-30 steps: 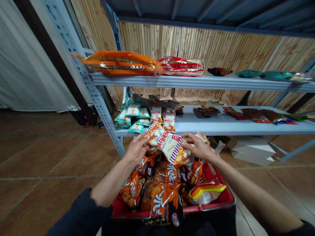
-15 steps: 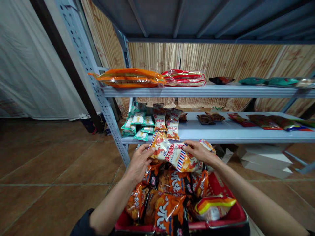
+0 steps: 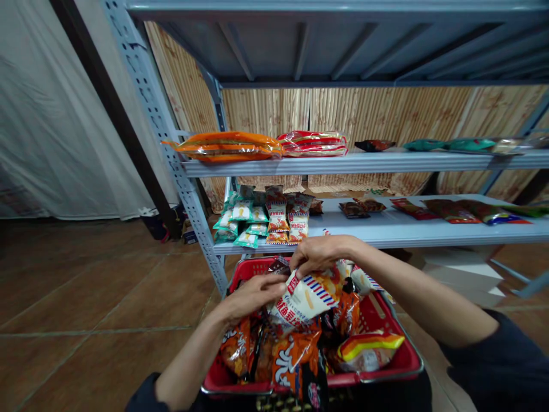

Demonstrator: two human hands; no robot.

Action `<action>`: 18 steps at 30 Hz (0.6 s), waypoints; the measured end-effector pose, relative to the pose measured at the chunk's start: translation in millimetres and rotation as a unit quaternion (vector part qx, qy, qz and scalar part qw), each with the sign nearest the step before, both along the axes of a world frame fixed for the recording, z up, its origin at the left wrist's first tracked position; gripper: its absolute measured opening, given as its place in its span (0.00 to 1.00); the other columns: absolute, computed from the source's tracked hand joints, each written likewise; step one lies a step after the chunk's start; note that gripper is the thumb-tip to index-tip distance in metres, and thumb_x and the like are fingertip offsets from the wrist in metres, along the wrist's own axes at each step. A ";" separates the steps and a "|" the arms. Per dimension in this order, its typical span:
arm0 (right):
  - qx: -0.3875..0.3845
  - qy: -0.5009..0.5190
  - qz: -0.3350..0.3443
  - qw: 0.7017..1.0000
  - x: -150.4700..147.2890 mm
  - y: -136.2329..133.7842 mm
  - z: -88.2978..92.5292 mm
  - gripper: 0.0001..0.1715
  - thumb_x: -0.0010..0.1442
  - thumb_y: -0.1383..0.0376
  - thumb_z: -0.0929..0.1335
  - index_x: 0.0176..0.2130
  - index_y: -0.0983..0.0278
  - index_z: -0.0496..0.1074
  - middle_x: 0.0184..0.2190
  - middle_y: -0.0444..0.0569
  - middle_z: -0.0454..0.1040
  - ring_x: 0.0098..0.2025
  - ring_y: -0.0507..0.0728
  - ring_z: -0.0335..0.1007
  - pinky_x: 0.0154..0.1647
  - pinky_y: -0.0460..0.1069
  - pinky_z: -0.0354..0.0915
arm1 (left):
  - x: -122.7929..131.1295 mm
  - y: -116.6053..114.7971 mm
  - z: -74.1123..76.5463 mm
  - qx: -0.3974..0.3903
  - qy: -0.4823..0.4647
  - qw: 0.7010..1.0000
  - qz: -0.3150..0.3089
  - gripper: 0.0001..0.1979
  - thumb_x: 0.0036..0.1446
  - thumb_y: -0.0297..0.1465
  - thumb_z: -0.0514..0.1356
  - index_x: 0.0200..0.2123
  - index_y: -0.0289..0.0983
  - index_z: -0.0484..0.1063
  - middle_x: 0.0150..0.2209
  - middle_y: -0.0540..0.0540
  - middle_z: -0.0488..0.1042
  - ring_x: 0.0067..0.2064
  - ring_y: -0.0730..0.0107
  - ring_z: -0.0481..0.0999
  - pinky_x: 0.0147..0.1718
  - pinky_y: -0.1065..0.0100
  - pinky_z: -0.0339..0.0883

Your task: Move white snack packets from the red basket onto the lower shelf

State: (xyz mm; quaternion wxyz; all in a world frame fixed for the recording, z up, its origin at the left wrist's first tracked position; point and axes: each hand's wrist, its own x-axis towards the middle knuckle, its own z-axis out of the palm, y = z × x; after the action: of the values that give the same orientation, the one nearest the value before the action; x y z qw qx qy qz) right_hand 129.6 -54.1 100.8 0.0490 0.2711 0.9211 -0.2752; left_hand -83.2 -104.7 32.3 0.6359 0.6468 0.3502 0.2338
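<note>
From here I see the right hand pinch a white bag over the red basket, between five and six o'clock, the left hand at the bag's edge.

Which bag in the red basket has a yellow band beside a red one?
The partly clear bag in the near right corner of the basket; the orange-and-black bags and the white bag held by the right hand show no such band.
</note>
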 end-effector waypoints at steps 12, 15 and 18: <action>0.368 0.176 -0.076 0.910 -11.7 -20.9 -32.8 0.11 0.56 0.62 0.64 0.40 0.60 0.71 0.37 0.50 0.73 0.43 0.57 0.65 0.50 0.54 0.54 | 34.0 3.1 -31.3 0.038 -0.085 0.977 0.194 0.23 0.46 0.42 0.60 0.44 0.34 0.69 0.32 0.47 0.75 0.33 0.65 0.74 0.31 0.67 0.66; 0.362 0.338 -0.239 0.835 7.0 -22.9 -60.6 0.21 0.57 0.59 0.63 0.50 0.58 0.64 0.50 0.53 0.66 0.54 0.59 0.57 0.55 0.57 0.51 | 31.4 5.1 -37.7 0.017 -0.120 0.964 0.236 0.26 0.46 0.41 0.61 0.47 0.33 0.67 0.31 0.45 0.76 0.33 0.64 0.75 0.31 0.67 0.67; 0.243 0.437 -0.424 0.755 27.4 -21.7 -90.0 0.23 0.57 0.55 0.61 0.51 0.59 0.62 0.51 0.53 0.65 0.53 0.59 0.58 0.54 0.58 0.54 | 32.3 6.8 -41.0 0.007 -0.148 0.952 0.267 0.28 0.45 0.40 0.62 0.49 0.33 0.66 0.34 0.44 0.76 0.35 0.64 0.75 0.33 0.67 0.68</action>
State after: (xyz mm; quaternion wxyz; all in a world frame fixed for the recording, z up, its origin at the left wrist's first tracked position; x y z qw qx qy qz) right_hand 157.0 -75.8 10.8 -0.5481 0.4870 0.6688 -0.1232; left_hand -50.9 -97.9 -8.7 0.5901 0.4922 0.4108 0.4906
